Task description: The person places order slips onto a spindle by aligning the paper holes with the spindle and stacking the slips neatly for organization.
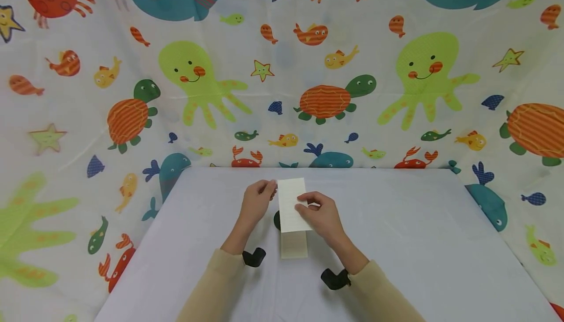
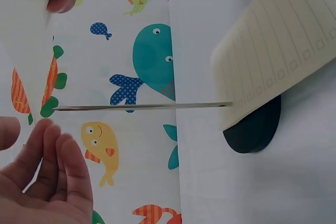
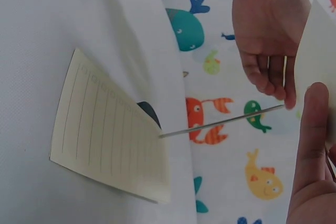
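A paper spike with a dark round base stands on the table, its thin metal rod rising through a cream lined sheet with small checkboxes. Above this, another lined sheet is pinched at its right side by my right hand; the right thumb lies across its face. My left hand is at the held sheet's upper left corner, its fingertips close to the rod's tip. In the left wrist view, the left thumb and index finger stand apart; whether they touch the sheet is unclear.
A white cloth covers the table. Behind it and at both sides hangs a curtain printed with sea animals. A black wrist camera mount sits at the left wrist, and a second mount at the right.
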The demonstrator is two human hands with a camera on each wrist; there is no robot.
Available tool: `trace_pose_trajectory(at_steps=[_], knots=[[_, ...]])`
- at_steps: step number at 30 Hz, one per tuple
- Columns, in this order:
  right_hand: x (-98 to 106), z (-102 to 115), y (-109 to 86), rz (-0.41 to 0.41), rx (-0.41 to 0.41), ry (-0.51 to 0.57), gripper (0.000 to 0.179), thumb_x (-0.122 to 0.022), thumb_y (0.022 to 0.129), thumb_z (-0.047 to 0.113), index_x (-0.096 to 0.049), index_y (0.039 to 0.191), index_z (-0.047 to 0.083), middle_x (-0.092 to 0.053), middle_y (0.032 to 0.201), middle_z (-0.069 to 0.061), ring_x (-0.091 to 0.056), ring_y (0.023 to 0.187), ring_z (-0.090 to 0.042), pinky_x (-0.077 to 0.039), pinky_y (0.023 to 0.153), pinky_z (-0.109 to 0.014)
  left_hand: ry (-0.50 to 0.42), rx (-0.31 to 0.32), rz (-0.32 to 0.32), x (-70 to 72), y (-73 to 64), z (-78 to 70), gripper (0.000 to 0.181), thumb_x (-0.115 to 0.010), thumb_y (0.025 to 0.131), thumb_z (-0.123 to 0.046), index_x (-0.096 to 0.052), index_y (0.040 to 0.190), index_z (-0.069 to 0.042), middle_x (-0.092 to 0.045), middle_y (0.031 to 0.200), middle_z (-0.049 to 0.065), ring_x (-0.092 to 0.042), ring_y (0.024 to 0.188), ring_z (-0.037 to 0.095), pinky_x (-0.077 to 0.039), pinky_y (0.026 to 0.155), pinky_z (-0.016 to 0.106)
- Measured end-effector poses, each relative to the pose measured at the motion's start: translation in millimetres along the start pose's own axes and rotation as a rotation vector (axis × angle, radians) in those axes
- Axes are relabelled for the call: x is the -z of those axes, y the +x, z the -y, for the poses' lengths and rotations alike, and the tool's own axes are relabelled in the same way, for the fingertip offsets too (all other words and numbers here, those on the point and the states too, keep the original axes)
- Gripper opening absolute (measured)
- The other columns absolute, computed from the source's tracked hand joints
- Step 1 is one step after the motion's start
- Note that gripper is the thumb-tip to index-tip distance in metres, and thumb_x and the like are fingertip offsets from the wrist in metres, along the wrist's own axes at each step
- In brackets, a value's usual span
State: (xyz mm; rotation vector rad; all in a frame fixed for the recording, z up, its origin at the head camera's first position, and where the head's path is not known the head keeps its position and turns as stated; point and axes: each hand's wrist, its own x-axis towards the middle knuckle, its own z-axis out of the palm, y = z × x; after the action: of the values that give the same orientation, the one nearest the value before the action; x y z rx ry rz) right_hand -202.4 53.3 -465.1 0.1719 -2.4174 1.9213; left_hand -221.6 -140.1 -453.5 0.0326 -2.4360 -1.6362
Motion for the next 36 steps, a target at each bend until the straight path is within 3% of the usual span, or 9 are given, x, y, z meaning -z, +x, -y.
trace_pose_trajectory(at_steps=[7, 11, 36], knots=[[-3.9, 0.3, -0.1, 0.016, -0.014, -0.011, 0.02, -0.079, 0.089, 0.018, -0.075, 0.107, 0.013, -0.066, 0.111, -0.006, -0.06, 0.086, -0.022, -0.053, 0.076, -0.029, 0.003, 0.078, -0.006, -2.5, 5.6, 1.7, 0.033, -0.064, 0.1, -0.039, -0.074, 0.104, -0.009, -0.067, 0.095, 0.014, -0.058, 0.084, 0.022, -0.049, 0.074, 0.032], [-6.0, -2.1, 1.9, 0.021, -0.021, -0.015, 0.019, -0.079, 0.089, 0.018, -0.075, 0.107, 0.012, -0.066, 0.109, -0.006, -0.058, 0.086, -0.022, -0.053, 0.073, -0.028, 0.013, 0.117, 0.005, -3.5, 9.0, 4.1, 0.028, -0.068, 0.098, -0.036, -0.075, 0.106, -0.01, -0.067, 0.092, 0.005, -0.058, 0.084, 0.022, -0.048, 0.072, 0.031], [-6.5, -0.2, 15.9, 0.043, -0.053, -0.001, 0.02, -0.078, 0.09, 0.019, -0.075, 0.107, 0.011, -0.066, 0.111, -0.008, -0.06, 0.085, -0.022, -0.052, 0.074, -0.029, 0.023, 0.16, 0.0, -9.2, 24.0, 8.1, 0.03, -0.065, 0.1, -0.036, -0.073, 0.106, -0.008, -0.066, 0.09, 0.006, -0.06, 0.083, 0.022, -0.051, 0.073, 0.032]])
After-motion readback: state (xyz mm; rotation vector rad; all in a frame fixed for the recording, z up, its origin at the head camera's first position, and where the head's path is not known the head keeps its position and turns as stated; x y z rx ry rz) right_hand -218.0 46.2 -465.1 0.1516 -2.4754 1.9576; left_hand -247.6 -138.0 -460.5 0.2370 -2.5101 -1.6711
